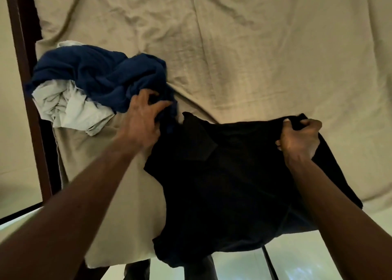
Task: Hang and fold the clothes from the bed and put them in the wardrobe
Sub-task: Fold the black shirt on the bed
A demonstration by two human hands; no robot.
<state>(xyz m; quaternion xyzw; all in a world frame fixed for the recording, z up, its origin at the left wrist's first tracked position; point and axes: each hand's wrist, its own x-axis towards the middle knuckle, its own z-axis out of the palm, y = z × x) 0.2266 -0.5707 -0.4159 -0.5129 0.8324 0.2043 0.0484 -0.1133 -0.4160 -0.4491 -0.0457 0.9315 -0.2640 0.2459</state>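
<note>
The left hand (pixel 142 114) has its fingertips buried in dark folds at the 4 o'clock end of the navy garment (pixel 101 76), so whether they also catch the black garment (pixel 222 184) cannot be told. That black cloth is too dark to tell its kind. At 9 o'clock the white garment (pixel 70 108) lies half buried under the navy one, and both forearms are cut off at the bottom edge.

Three garments (pixel 101 76) (pixel 70 110) (pixel 233 173), two hands (pixel 144 118) (pixel 299 137)
</note>
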